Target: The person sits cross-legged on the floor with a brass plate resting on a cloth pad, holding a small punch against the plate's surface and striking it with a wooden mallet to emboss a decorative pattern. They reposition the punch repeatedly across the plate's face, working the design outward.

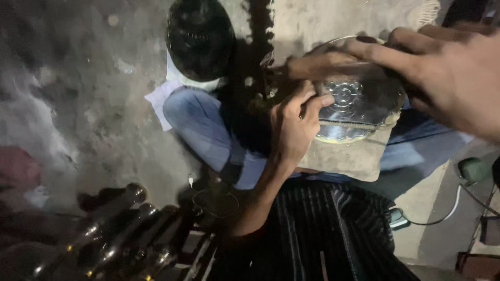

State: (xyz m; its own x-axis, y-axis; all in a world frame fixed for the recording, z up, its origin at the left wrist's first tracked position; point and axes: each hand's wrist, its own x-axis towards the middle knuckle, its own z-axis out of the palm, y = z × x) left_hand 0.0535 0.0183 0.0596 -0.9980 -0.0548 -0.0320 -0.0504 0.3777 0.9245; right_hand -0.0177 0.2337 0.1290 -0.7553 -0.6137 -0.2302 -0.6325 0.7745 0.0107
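Partly blurred, the right hand (458, 78) spreads open over the plate (359, 104); left hand (294, 125) grips something hidden.

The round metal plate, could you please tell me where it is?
In the head view, upper right: the metal plate lies on a brown pad, between the left hand and right hand.

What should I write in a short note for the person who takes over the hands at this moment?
Left hand: fingers curled, pinching something small against the round metal plate; what it pinches is hidden.
Right hand: spread over the plate's far edge, steadying it.
The plate lies on a tan cushion on the lap.
Done: an embossed round pattern shows at the plate's middle.
Left: cannot tell how much remains.
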